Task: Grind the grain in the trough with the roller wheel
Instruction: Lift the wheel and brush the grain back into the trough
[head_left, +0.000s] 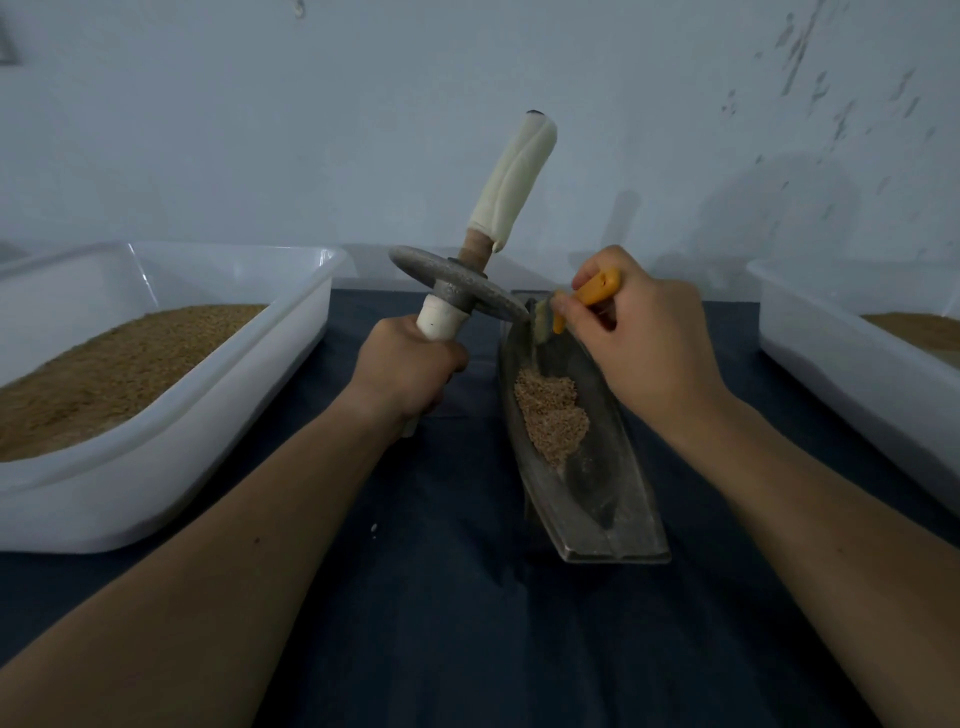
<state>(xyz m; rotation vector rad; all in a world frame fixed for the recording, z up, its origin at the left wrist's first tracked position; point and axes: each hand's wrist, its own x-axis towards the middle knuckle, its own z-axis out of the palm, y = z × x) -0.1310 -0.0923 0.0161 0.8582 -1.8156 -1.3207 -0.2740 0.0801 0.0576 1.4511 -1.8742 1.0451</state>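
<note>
Centre-left, our left hand (410, 364) has its fingers (448, 364) wrapped round the lower grip of the roller wheel (457, 286), which is held up and tilted, disc just beside the trough's (613, 519) far end. The grain (553, 415) lies heaped mid-trough, right of the disc and lower in the frame, along a trough running from upper centre downward. Right of that, our right hand (654, 348) pinches an orange brush (597, 291) at the far end; we reckon the wheel must swing right and down.
</note>
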